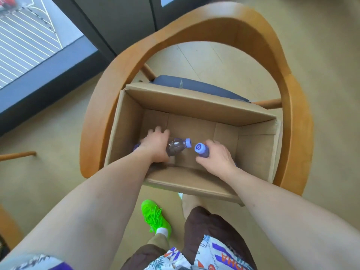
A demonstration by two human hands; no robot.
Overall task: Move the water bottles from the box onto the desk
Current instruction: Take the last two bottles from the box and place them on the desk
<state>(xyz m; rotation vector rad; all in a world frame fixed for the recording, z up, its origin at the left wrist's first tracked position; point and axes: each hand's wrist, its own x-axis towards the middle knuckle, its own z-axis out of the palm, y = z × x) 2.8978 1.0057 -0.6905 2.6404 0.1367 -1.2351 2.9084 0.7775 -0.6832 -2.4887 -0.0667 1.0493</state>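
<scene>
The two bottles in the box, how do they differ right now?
The left bottle lies across the view, showing its clear side, cap pointing right; the right bottle points its cap up at the camera, body mostly hidden. The left hand grips the left bottle around its middle; the right hand grips the right bottle just below the cap. Both have purple caps and sit inside the box.
</scene>
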